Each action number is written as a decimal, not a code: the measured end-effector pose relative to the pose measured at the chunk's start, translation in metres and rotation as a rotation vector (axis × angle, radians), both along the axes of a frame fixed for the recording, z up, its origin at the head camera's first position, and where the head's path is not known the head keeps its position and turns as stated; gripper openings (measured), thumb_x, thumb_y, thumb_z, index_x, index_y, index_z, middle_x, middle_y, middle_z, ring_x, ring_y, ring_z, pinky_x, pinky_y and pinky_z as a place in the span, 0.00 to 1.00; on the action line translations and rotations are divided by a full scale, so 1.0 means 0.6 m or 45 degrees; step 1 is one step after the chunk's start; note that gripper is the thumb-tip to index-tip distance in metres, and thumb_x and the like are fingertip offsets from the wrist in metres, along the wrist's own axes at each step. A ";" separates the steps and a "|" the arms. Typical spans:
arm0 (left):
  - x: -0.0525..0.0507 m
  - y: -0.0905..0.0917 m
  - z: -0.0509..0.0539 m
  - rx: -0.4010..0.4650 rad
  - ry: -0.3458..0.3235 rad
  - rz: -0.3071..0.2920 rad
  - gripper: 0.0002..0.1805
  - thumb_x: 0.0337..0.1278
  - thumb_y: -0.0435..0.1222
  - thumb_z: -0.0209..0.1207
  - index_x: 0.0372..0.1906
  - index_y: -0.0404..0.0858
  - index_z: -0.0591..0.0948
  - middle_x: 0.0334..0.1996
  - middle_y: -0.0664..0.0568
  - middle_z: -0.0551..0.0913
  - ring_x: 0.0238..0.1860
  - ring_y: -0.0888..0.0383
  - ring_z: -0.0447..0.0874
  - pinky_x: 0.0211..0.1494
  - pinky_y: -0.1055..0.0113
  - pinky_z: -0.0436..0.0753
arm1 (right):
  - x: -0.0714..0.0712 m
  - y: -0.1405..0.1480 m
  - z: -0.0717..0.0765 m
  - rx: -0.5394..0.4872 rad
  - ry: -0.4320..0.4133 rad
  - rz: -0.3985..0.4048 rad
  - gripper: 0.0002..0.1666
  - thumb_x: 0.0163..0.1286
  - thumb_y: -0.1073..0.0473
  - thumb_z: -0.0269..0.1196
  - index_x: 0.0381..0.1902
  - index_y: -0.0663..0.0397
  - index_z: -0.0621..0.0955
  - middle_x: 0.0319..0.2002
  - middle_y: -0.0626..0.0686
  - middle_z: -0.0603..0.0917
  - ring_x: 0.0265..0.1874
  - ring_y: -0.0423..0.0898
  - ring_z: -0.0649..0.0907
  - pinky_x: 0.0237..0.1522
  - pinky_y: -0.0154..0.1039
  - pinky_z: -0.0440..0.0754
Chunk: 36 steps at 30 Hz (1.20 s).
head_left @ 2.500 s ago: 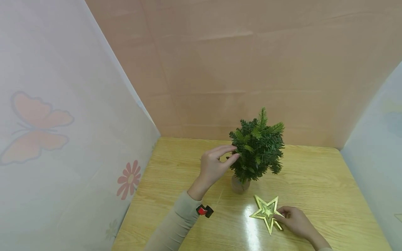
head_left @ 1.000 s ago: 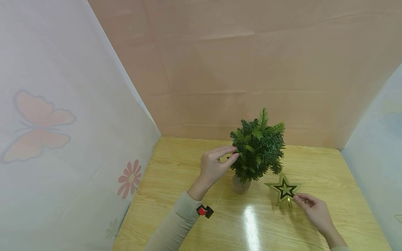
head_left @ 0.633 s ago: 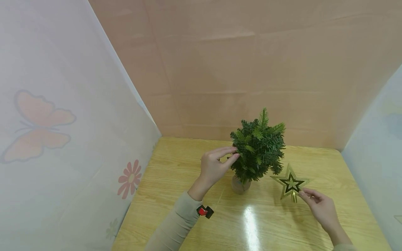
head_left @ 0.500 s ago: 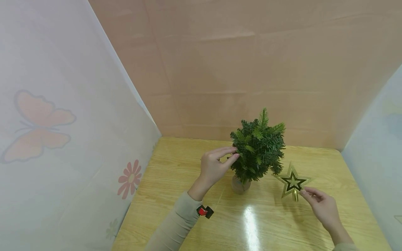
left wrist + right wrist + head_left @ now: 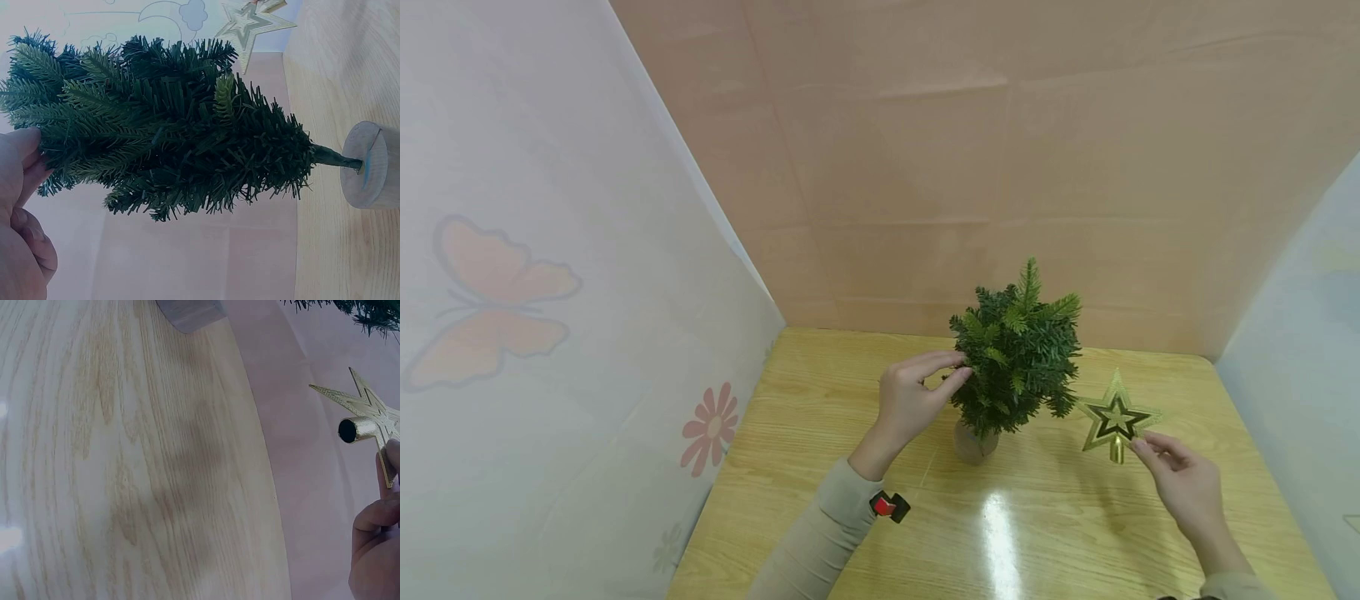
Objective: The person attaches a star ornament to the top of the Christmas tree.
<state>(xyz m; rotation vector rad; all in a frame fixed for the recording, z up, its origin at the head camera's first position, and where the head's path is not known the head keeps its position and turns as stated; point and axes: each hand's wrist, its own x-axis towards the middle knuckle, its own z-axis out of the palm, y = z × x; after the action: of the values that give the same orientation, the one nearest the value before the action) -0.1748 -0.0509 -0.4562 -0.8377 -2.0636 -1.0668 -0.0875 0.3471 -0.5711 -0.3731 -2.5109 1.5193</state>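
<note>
A small artificial Christmas tree (image 5: 1018, 358) stands upright on a round wooden base (image 5: 976, 446), its needles dark green with lighter tips. My left hand (image 5: 910, 398) pinches a branch on the tree's left side between thumb and fingertips; in the left wrist view the thumb (image 5: 25, 142) sits against the needles. To the right of the tree, my right hand (image 5: 1187, 492) holds a gold star tree topper (image 5: 1116, 417) by a lower point, raised above the table. Its hollow tube (image 5: 357, 430) points down, and the dark opening shows in the right wrist view.
The wooden table (image 5: 820, 417) reflects a bright streak of light near its front. Behind it rises a tan-pink cloth wall (image 5: 925, 208). A pale panel (image 5: 587, 333) with butterfly and flower prints stands at the left, and another pale panel (image 5: 1300, 333) at the right.
My right hand has lifted the gold star topper off the table and carried it right and back, turning it upright with the tube down. The left hand and the tree have stayed in place.
</note>
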 end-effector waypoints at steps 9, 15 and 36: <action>0.001 -0.001 -0.002 0.004 0.005 0.001 0.13 0.62 0.39 0.73 0.48 0.40 0.92 0.45 0.53 0.91 0.47 0.62 0.90 0.44 0.75 0.84 | -0.008 -0.002 0.024 -0.043 0.096 -0.053 0.08 0.73 0.57 0.70 0.47 0.47 0.90 0.33 0.25 0.84 0.29 0.28 0.82 0.26 0.25 0.77; 0.002 -0.001 -0.001 0.002 -0.005 0.009 0.13 0.62 0.39 0.73 0.49 0.40 0.92 0.45 0.53 0.91 0.47 0.63 0.90 0.42 0.76 0.84 | -0.017 -0.001 0.047 -0.039 0.137 -0.078 0.09 0.73 0.57 0.70 0.49 0.43 0.89 0.36 0.21 0.83 0.30 0.26 0.81 0.21 0.27 0.75; 0.001 -0.002 -0.002 0.013 -0.003 -0.003 0.13 0.62 0.39 0.73 0.49 0.40 0.92 0.45 0.53 0.91 0.47 0.63 0.90 0.41 0.74 0.86 | -0.052 -0.012 0.111 -0.180 0.223 -0.162 0.11 0.72 0.63 0.70 0.44 0.38 0.90 0.34 0.27 0.85 0.27 0.27 0.81 0.18 0.25 0.70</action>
<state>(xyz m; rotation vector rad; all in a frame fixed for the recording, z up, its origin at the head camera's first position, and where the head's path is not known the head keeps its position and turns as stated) -0.1740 -0.0520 -0.4576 -0.8340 -2.0578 -1.0794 -0.1185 0.3401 -0.5047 -0.3935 -2.2113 1.6090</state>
